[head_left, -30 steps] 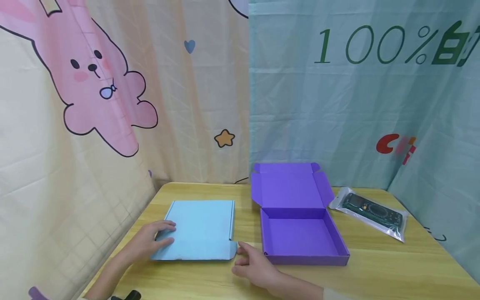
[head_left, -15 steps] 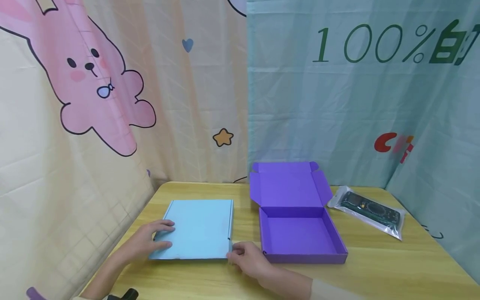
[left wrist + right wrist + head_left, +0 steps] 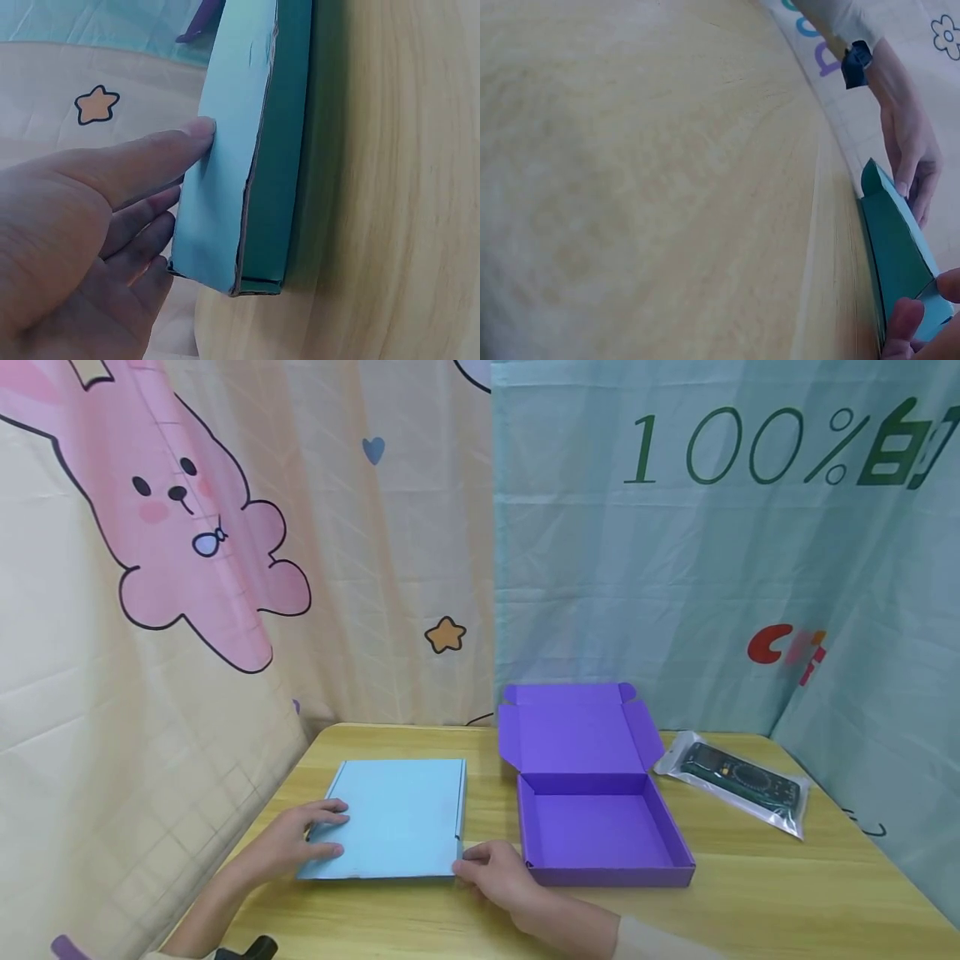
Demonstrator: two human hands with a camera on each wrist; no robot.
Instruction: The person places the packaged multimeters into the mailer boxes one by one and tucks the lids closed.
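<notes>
In the head view, the blue box [image 3: 397, 818] is seen on the table [image 3: 750, 910], between the two hands, lid lowered. Its left edge is touched by the left hand [image 3: 296, 837], fingers extended and not clenched; its near right corner is held by the right hand [image 3: 497, 875]. No clear long axis is shown, but the near edge is spanned from hand to hand. To the right, the purple box [image 3: 611, 878] is left with its lid raised, near the right hand; the bagged meter [image 3: 742, 777] is placed farther right.

In the left wrist view, the front flap [image 3: 217, 187] is touched by the thumb and seen projecting.

In the right wrist view, the near tab [image 3: 935, 309] is pinched between thumb and finger; to this tab the right hand is clearly nearer, the left being placed at the flap's far end.
</notes>
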